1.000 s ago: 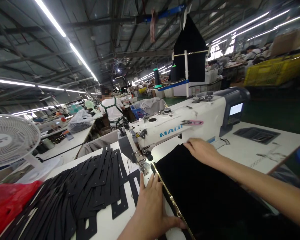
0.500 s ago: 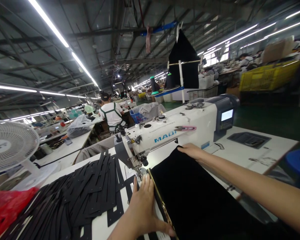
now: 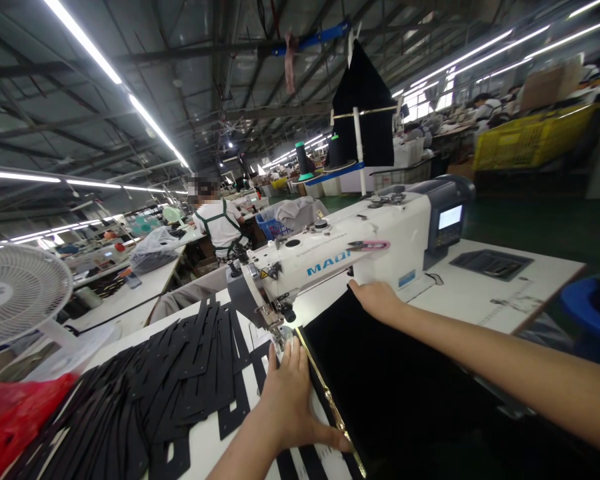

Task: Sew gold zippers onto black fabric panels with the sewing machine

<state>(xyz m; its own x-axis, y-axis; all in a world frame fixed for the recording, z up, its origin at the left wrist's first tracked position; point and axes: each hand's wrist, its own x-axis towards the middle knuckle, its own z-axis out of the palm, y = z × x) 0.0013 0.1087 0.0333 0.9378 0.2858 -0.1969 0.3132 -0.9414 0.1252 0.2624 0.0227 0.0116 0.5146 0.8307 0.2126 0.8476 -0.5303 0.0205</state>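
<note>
Two bare hands, neither clenched, press one black fabric panel flat under one Maqi sewing machine. The left hand lies open beside the panel's gold zipper, thumb touching it, fingertips now nearer the presser foot than a second ago. The right hand stays spread on the panel's far corner. Left of the left hand, a heap of black cut pieces crowds the table; bare top lies beyond the right hand.
</note>
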